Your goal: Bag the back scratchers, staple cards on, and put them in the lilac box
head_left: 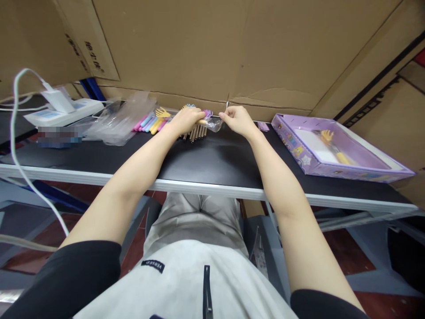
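Observation:
My left hand [186, 120] is closed round a bundle of small rods with coloured hand-shaped ends [197, 128], held over the far side of the black table [215, 161]. My right hand [236, 119] pinches the end of a clear plastic sleeve [215, 125] that covers the bundle's tip. Both hands meet close to the cardboard wall. More pink, blue and yellow rods [152, 122] lie just left of my left hand.
A heap of clear plastic bags [121, 119] lies at the left. A white device with a plugged-in cable [61, 108] sits at the far left. A purple box [332, 148] with a yellow toy inside stands at the right. Cardboard sheets [212, 48] wall off the back.

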The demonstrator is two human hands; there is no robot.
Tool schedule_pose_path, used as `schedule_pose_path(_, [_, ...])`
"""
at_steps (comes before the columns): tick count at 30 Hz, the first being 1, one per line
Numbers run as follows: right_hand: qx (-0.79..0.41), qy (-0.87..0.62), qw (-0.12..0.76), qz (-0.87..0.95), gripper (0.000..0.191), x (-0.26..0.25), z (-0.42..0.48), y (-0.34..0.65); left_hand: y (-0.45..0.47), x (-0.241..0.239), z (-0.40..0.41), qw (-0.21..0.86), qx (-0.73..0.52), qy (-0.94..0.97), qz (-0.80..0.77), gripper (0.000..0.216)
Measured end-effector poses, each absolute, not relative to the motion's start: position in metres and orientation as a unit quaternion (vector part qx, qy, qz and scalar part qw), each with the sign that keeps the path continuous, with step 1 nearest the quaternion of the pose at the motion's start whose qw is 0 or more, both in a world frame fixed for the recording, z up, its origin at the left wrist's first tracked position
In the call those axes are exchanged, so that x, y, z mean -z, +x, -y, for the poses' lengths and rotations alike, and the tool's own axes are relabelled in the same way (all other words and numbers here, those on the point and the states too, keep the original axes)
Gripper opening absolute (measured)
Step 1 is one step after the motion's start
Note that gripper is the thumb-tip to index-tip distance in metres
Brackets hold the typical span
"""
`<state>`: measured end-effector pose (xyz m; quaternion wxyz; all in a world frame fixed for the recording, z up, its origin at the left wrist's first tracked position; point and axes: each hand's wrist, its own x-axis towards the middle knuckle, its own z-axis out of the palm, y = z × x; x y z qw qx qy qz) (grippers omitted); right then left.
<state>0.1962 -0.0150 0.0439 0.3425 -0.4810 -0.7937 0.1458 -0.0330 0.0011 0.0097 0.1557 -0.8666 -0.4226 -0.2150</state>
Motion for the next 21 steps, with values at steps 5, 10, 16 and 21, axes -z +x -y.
schedule_pose_path(5, [-0.189,-0.513,0.391,0.74,0.026,-0.038,0.004,0.199,-0.017,-0.008,0.001,0.203,0.201,-0.89,0.356,0.022])
schedule_pose_path(10, [-0.399,-0.535,0.366,0.648,0.028,-0.033,0.011,0.196,0.018,-0.001,0.014,0.246,0.175,-0.92,0.249,0.024])
schedule_pose_path(16, [-0.566,-0.488,0.307,0.59,0.033,-0.028,0.013,0.197,0.045,0.006,0.03,0.301,0.136,-0.934,0.135,0.031])
schedule_pose_path(21, [-0.559,-0.485,0.288,0.608,0.029,-0.022,0.008,0.194,0.045,0.006,0.034,0.312,0.144,-0.933,0.107,0.036])
